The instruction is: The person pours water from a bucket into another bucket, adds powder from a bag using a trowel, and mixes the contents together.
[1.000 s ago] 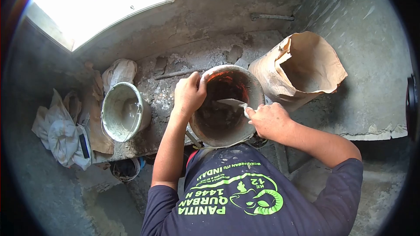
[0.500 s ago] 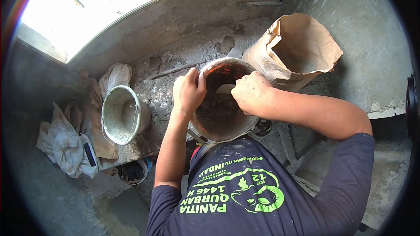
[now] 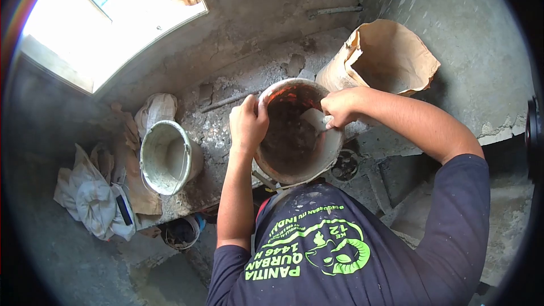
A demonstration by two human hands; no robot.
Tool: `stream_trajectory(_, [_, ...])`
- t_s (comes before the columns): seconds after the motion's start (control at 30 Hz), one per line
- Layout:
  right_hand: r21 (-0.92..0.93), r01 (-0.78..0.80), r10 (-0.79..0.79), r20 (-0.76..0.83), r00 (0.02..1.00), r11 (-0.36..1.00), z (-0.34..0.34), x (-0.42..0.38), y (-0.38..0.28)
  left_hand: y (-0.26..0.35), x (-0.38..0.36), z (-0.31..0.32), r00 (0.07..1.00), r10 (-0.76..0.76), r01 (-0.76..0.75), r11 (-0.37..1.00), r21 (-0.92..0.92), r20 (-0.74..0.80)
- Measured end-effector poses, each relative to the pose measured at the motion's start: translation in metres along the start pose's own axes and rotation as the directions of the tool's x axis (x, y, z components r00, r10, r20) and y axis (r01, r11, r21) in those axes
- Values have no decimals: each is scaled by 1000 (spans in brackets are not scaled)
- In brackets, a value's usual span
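Note:
A round bucket, smeared with grey and with orange patches inside, is tipped with its mouth toward me, close against my shirt. My left hand is closed over its left rim, thumb to the inside. In my right hand, at the right part of the rim, is a flat pale scraper; its blade lies inside the bucket, near the right wall. My fingers hide most of its handle end. Dark residue covers the bucket's inside.
A paper sack stands open behind the bucket on the right. Left of me a pale bucket with a wire handle sits on the dusty ledge, beside crumpled white sacks. A dark pail is lower down. A stick lies by the wall.
My right hand has drawn back from inside the bucket toward its right rim, and more of the scraper blade shows. My left hand stays on the rim. The whole view has shifted slightly.

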State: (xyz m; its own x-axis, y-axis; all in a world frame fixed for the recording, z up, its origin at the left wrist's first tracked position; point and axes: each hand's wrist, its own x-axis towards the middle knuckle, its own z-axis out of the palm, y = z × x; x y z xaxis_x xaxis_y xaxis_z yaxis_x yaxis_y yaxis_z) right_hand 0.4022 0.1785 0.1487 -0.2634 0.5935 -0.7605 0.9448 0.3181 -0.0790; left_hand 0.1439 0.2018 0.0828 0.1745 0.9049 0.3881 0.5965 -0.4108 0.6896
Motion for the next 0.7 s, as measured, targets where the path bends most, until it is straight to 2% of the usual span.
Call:
stream_trajectory(0.07, [60, 22, -23, 16, 1000, 998, 0, -3, 7, -1, -4, -2, 1000, -1, 1, 1000, -14, -16])
stream_trajectory(0.13, [253, -42, -2, 173, 985, 967, -3, -9, 6, 2, -6, -1, 999, 26, -27, 998, -50, -25])
stream_trajectory(0.27, [402, -71, -13, 203, 979, 913, 15, -15, 15, 11, -8, 4, 999, 49, -49, 998, -40, 7])
stream_trajectory(0.33, [540, -105, -20, 220, 975, 835, 35, -15, 14, 11, -11, 5, 999, 33, -32, 998, -48, 23])
stream_trajectory(0.37, [537, -111, -22, 236, 972, 836, 35, -16, 16, 11, -7, 6, 999, 37, -36, 998, -50, 31])
stream_trajectory(0.6, [797, -138, -69, 220, 973, 588, 73, -22, 9, 17, -3, 4, 998, 34, -30, 996, -82, 48])
stream_trajectory(0.7, [896, -127, -131, 199, 971, 425, 90, -13, 1, 14, -3, 3, 998, 38, -34, 996, -79, 49])
